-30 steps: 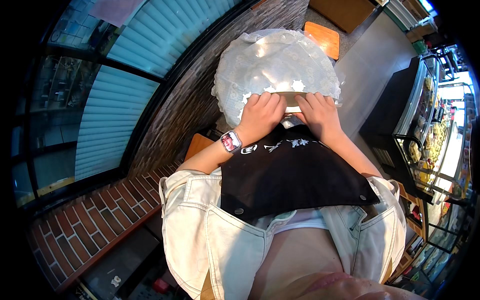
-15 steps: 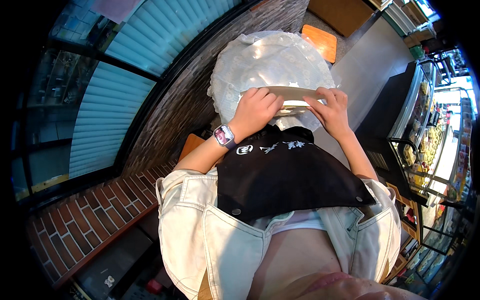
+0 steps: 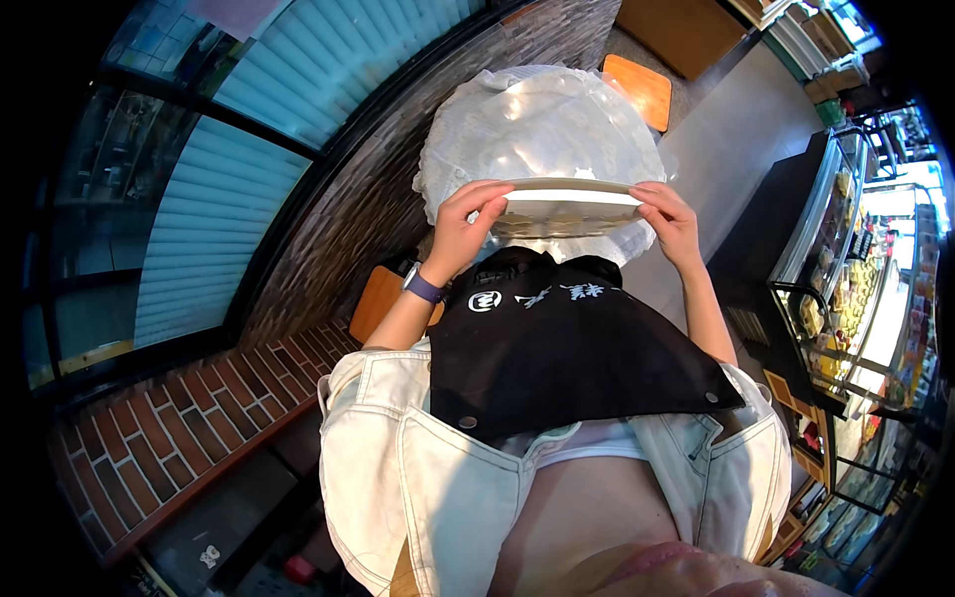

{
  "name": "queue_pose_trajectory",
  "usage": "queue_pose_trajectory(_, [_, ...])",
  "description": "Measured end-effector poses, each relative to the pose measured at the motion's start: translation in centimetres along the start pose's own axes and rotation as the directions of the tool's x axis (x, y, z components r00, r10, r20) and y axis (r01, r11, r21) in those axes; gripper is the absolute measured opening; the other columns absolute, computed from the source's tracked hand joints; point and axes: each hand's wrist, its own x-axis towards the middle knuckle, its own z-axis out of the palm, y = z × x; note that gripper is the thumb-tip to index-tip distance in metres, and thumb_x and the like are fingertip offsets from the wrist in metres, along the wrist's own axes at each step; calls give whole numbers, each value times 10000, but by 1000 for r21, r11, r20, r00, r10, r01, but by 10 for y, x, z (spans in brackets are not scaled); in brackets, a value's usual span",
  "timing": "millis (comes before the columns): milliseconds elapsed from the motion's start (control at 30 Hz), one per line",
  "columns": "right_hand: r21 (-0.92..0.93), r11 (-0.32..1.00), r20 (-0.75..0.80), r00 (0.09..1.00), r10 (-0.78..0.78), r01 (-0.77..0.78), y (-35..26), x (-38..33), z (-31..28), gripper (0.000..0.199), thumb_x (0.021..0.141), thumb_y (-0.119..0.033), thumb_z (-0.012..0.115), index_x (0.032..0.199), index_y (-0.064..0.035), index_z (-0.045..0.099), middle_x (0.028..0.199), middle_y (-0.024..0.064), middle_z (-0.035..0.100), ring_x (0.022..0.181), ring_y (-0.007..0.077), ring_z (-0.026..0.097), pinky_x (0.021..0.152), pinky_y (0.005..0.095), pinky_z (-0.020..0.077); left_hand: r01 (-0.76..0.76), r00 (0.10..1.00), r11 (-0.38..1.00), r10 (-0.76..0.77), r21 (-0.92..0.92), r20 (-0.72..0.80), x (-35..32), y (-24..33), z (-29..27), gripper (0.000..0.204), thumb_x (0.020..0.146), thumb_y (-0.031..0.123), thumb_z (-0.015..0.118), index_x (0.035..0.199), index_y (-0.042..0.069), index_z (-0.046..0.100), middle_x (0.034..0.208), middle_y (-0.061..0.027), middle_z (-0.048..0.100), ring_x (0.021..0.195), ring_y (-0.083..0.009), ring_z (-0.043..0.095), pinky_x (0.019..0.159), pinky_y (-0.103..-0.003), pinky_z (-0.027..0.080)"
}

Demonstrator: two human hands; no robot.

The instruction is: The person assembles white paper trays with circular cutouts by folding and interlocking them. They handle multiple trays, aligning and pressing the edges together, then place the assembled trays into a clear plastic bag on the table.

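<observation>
Between my hands, a flat beige-and-white piece (image 3: 572, 212), like folded card or stiff paper, is held up by its two ends. Its far edge bows slightly, and a bright white strip runs along below that edge. My left hand (image 3: 466, 221) pinches the left end between thumb and fingers. At the right end, my right hand (image 3: 672, 217) grips in the same way. Behind and beneath the piece is a round table (image 3: 542, 124) with a white lace cloth under a clear, shiny cover. What the piece is exactly, I cannot tell.
A wooden stool seat (image 3: 639, 92) stands beyond the table, and another wooden seat (image 3: 378, 306) is by my left forearm. A stone-clad wall (image 3: 348, 204) and windows border the left. A glass display case (image 3: 821, 239) stands on the right. My black apron (image 3: 582, 348) hangs in front.
My hands have moved apart, the left one sliding left to the end of the piece. The piece has tilted, so more of its near surface and white strip shows. My left wrist has turned.
</observation>
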Motion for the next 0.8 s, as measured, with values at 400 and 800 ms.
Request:
queue_pose_trajectory(400, [65,996,-514,857,-24,67,-69,96,8,225,971,-223,684,1015,-5,719,843,-27,656,739,30,531,668,186,421,-183,952,973,211,142,-223,135,43,-9,188,929,211,705,969,28,714,1010,-46,688,899,-126,636,751,-255,494])
queue_pose_trajectory(800, [296,955,-305,946,113,-19,-97,114,17,197,959,-184,683,1020,1,713,837,5,691,726,37,612,649,200,485,-633,774,547,455,548,440,148,115,20,411,828,384,746,974,20,624,889,-122,567,831,-322,557,722,-420,459])
